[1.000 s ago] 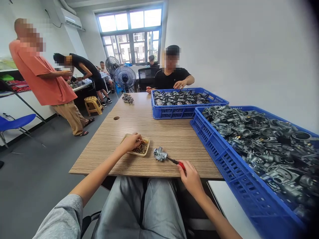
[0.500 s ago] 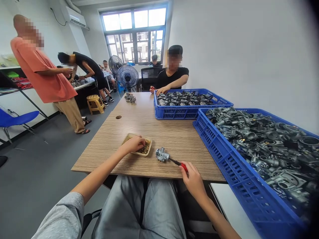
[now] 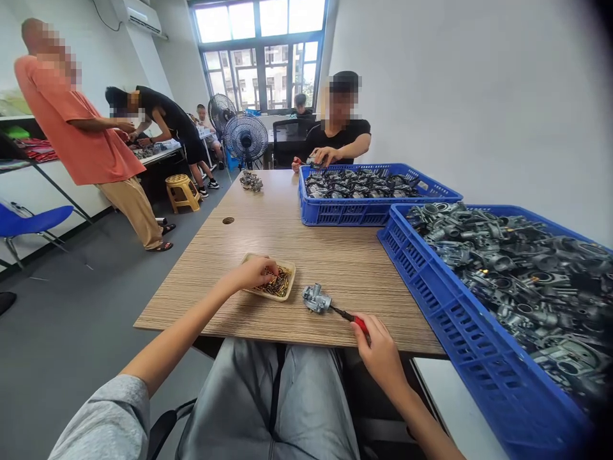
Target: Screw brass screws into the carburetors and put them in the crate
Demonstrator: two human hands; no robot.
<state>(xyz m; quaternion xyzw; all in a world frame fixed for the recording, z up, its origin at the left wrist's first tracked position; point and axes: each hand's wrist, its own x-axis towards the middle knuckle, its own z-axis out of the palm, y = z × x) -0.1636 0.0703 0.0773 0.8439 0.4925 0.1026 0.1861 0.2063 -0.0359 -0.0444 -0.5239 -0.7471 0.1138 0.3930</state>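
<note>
My left hand (image 3: 258,272) is over a small cream tray (image 3: 290,281) of brass-coloured fittings (image 3: 278,285), its thumb and fingers pinched together at the pieces; what they hold is too small to make out. My right hand (image 3: 378,342) is closed round the red handle of a screwdriver (image 3: 345,314). The dark shaft points left, its end meeting a grey metal carburetor body (image 3: 316,299) that lies on the table, right of the tray. Whether the tip sits inside a hole there is hidden.
On the right stands a blue crate (image 3: 431,294) heaped with carburetor bodies. Behind it, a second blue crate (image 3: 335,212) holds rows of parts, with a co-worker (image 3: 338,137) beyond. Several parts (image 3: 251,181) lie at the wooden table's (image 3: 201,287) far left corner, near a cable hole (image 3: 228,221).
My left hand's fingers have lifted slightly within the tray, showing more of the fittings. My right hand keeps the screwdriver at the carburetor. The co-worker opposite now holds a part above the far crate.
</note>
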